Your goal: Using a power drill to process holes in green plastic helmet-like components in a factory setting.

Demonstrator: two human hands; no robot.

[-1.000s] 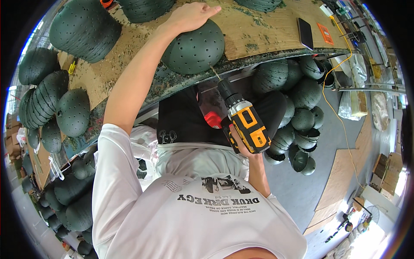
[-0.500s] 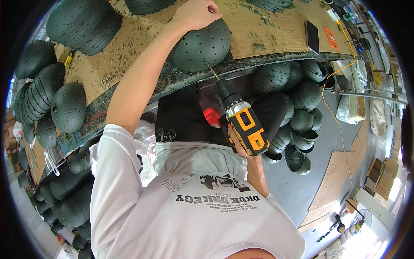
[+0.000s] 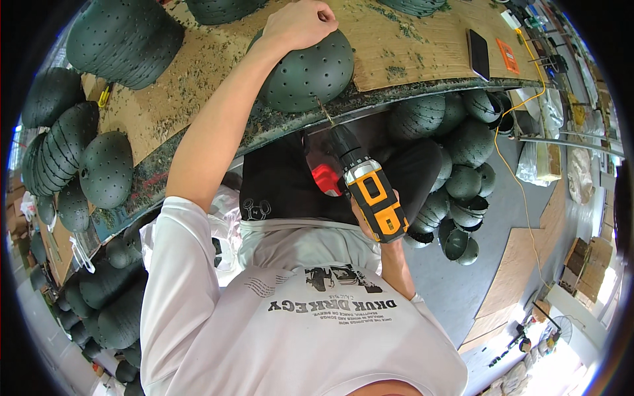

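Left hand [image 3: 300, 25], loosely fisted, tops a dome [image 3: 314, 76] at the counter's near edge [image 3: 378, 99]; right hand [image 3: 363, 222] clasps a drill [image 3: 378, 201]; the bit [image 3: 327, 115] could skid should the dome roll.

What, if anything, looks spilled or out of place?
Dark green crumbs lie scattered over the cardboard on the bench, untidy, like loose waste. A phone lies on that littered cardboard near the bench's front edge, an odd spot beside debris. No damage stands out.
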